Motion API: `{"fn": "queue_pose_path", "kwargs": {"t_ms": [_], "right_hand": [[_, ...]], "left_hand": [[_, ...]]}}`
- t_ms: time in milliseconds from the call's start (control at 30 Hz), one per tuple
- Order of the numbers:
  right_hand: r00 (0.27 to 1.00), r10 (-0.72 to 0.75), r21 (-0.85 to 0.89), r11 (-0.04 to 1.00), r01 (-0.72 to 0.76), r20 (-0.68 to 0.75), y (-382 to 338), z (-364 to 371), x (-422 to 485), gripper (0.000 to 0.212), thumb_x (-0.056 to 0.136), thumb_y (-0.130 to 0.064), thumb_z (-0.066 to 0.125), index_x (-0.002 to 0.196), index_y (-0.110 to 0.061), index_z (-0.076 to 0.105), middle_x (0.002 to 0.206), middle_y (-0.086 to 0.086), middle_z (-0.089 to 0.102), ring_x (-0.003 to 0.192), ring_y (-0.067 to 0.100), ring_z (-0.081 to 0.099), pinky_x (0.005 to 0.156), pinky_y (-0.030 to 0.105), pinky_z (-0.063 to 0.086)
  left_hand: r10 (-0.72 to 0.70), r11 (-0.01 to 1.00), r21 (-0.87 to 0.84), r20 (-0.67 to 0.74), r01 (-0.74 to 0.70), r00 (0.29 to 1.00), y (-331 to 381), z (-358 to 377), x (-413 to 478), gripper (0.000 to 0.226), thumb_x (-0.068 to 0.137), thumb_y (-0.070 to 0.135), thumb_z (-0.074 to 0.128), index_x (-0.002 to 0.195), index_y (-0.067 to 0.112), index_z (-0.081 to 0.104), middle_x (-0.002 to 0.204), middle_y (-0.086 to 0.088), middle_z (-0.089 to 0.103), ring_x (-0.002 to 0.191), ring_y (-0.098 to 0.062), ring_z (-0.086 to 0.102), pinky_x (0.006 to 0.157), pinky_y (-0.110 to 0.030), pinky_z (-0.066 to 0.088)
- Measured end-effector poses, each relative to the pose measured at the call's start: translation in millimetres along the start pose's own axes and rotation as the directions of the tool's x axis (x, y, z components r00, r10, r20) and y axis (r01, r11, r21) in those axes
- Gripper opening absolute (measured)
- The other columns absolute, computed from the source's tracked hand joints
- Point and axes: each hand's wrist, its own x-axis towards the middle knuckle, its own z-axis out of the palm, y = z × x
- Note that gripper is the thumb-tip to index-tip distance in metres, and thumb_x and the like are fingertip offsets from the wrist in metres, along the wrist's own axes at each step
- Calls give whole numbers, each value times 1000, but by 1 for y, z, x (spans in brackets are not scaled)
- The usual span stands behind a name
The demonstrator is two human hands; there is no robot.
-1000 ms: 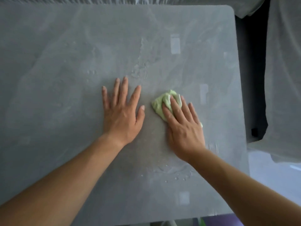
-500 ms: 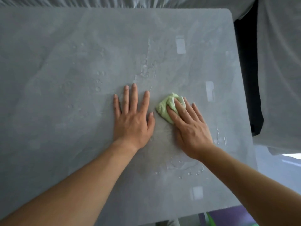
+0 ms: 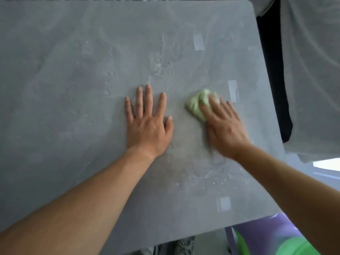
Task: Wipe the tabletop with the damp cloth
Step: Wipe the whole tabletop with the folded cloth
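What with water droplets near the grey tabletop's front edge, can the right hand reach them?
Probably yes: the right hand, pressing the crumpled green cloth, has only bare grey tabletop between it and the water droplets.

Blurry right hand, thumb too smeared to tell. Near part of the cloth hidden under its fingers.

The pale green cloth, bunched into a blurred wad, lies on the grey, stone-patterned tabletop toward its right edge. Water droplets bead its middle and near its front edge.
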Motion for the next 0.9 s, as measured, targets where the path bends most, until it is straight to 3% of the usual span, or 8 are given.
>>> {"fn": "queue_pose_path", "kwargs": {"t_ms": [67, 133, 233, 300, 367, 567, 767, 900], "right_hand": [[973, 226, 42, 974, -224, -41, 8, -6, 18, 66, 90, -22, 32, 156, -26, 28, 166, 5, 17, 154, 30, 11, 125, 48, 9], [942, 328, 75, 944, -322, -75, -6, -4, 21, 68, 90, -20, 32, 157, -27, 25, 167, 4, 14, 154, 29, 7, 126, 44, 5], [985, 145, 67, 988, -139, -94, -33, 8, -19, 66, 87, -21, 34, 154, -20, 36, 163, 10, 26, 152, 35, 18, 123, 51, 15], [999, -33, 37, 999, 34, -33, -33, 14, -54, 59, 91, -22, 38, 150, -17, 43, 162, 8, 29, 151, 35, 20, 123, 50, 16], [995, -95, 14, 995, 94, 9, -11, 11, -63, 59, 92, -24, 38, 150, -19, 43, 162, 8, 29, 152, 34, 19, 124, 49, 15], [937, 334, 103, 941, -323, -107, 22, 3, -51, 65, 91, -18, 34, 155, -22, 31, 165, 7, 20, 153, 33, 14, 124, 51, 14], [999, 31, 61, 998, -28, -44, 6, 18, -114, 55, 94, -20, 38, 149, -16, 45, 162, 8, 28, 152, 34, 19, 123, 52, 18], [950, 297, 75, 954, -290, -99, 59, -4, -50, 67, 88, -20, 32, 155, -22, 32, 164, 10, 24, 151, 37, 20, 123, 52, 17]], "left_hand": [[0, 1000, 10, -1, 0, 1000, 0, 1, 0, 67, 93, 47, 34, 154, 23, 24, 163, -16, 8, 151, -35, 4, 118, -60, 4], [-3, 1000, 16, -8, 4, 1000, 1, 2, 1, 66, 93, 47, 34, 154, 23, 24, 163, -16, 8, 151, -35, 4, 118, -60, 3], [5, 1000, 8, -12, -4, 1000, 0, 2, 1, 66, 93, 46, 35, 154, 23, 25, 163, -17, 9, 150, -36, 5, 119, -60, 3], [9, 1000, 5, -3, -9, 1000, 0, 1, 1, 66, 93, 47, 34, 153, 22, 25, 163, -17, 9, 150, -36, 5, 119, -60, 2], [7, 1000, -25, -3, -8, 1000, -1, -1, 1, 66, 93, 48, 33, 152, 21, 28, 163, -18, 11, 150, -36, 5, 119, -59, 0], [55, 997, -60, -37, -57, 998, 6, -6, -18, 60, 93, 44, 36, 146, 17, 40, 160, -21, 21, 149, -35, 13, 119, -60, 1], [46, 998, -50, -18, -46, 999, 13, 1, -31, 65, 89, 44, 37, 149, 19, 36, 161, -20, 18, 149, -37, 13, 118, -61, 5], [43, 998, -40, -29, -44, 999, 14, 1, -31, 65, 88, 44, 37, 148, 19, 37, 160, -20, 20, 149, -37, 14, 118, -60, 6]]}}
